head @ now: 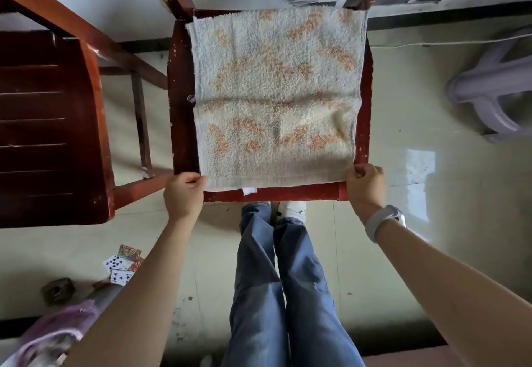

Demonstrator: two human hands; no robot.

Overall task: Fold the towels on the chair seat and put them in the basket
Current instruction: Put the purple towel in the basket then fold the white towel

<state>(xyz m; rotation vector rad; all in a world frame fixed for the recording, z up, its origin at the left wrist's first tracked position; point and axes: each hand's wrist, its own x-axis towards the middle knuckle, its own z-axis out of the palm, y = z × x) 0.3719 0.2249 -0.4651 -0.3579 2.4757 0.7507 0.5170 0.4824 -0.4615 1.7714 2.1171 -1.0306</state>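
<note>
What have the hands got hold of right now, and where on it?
Both hold the towel spread on the chair seat: the left hand pinches its near left corner, the right hand its near right corner.

The single head-worn camera looked steeply down from above the person, close over the red-brown wooden chair seat, which filled the upper middle of the wide-angle view. Both bare forearms reached in from the bottom edge, and the pale glossy tiled floor spread beneath, its edges bowed by the lens.
</note>
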